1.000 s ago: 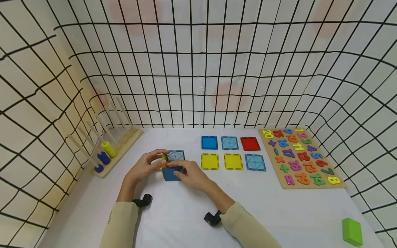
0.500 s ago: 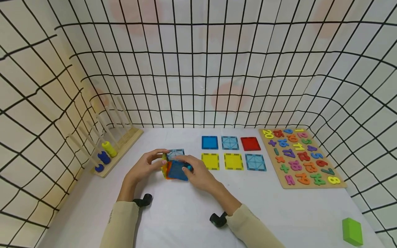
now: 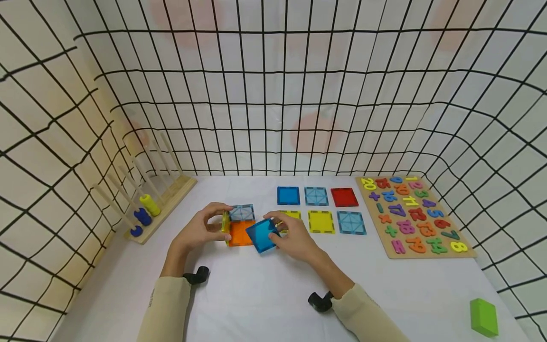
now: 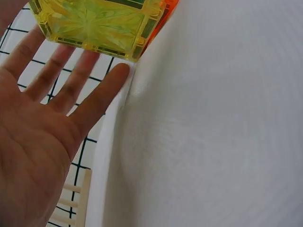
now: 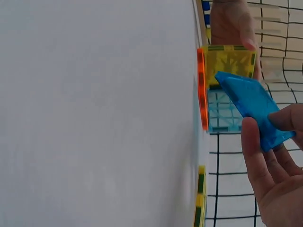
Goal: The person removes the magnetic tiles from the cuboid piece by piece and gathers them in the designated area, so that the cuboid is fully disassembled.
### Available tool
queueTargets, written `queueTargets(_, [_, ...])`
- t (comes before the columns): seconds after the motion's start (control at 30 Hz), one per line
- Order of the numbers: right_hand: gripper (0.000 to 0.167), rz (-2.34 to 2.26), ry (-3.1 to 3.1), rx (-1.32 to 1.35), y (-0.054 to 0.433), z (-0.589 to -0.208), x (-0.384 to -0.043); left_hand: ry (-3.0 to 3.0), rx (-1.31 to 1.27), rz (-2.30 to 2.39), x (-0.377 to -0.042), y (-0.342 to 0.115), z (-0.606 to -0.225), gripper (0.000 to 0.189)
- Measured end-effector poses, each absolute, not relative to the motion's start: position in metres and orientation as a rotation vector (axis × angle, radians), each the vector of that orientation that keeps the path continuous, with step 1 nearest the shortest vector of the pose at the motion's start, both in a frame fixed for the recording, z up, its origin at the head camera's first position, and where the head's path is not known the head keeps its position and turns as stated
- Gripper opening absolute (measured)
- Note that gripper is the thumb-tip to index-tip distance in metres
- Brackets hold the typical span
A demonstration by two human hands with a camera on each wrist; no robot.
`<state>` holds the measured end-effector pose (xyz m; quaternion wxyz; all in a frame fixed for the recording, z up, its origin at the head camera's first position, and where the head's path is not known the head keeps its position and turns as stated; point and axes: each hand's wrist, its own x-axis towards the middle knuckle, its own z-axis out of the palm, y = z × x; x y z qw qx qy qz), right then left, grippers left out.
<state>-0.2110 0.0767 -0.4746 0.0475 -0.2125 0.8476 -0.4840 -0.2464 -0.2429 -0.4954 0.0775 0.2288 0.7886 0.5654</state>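
Note:
My left hand [image 3: 198, 232] holds an upright yellow magnetic tile [image 4: 90, 26], with thumb and fingers at its near and far edges. This tile stands along the left side of a flat orange magnetic tile [image 3: 240, 233]. At the orange tile's far side, a pale blue magnetic tile [image 3: 242, 213] stands upright. My right hand [image 3: 299, 240] pinches a blue magnetic tile [image 3: 260, 236] between thumb and fingers. The blue tile is raised and tilted, as the right wrist view [image 5: 251, 101] shows, and overlaps the orange tile's right side in the head view.
Behind the right hand lie two rows of flat square tiles, including a red tile [image 3: 344, 197] and a yellow tile [image 3: 321, 222]. A number board [image 3: 386, 232] lies at right, a wooden peg stand [image 3: 173, 192] at left. A green block [image 3: 484, 317] sits near the right front.
My right hand has pulled the blue tile away to the right and turned it, uncovering the orange tile. My left hand stays at the yellow tile; its thumb has shifted nearer the front edge.

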Motion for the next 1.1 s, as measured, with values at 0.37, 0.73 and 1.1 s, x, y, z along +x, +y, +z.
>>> queueTargets(0.37, [0.042,-1.556,2.540,-0.403,0.116,-0.478,-0.208,2.438,0.731,1.676,-0.245,-0.243,-0.492,0.071])
queueTargets(0.73, [0.039,-1.497,2.520,-0.389,0.139,-0.483,-0.207,2.425,0.725,1.681,-0.247,-0.244,-0.493,0.068])
queueTargets(1.1, [0.039,-1.388,2.517,-0.303,0.149,-0.491,-0.205,2.413,0.726,1.676,-0.247,-0.245,-0.495,0.070])
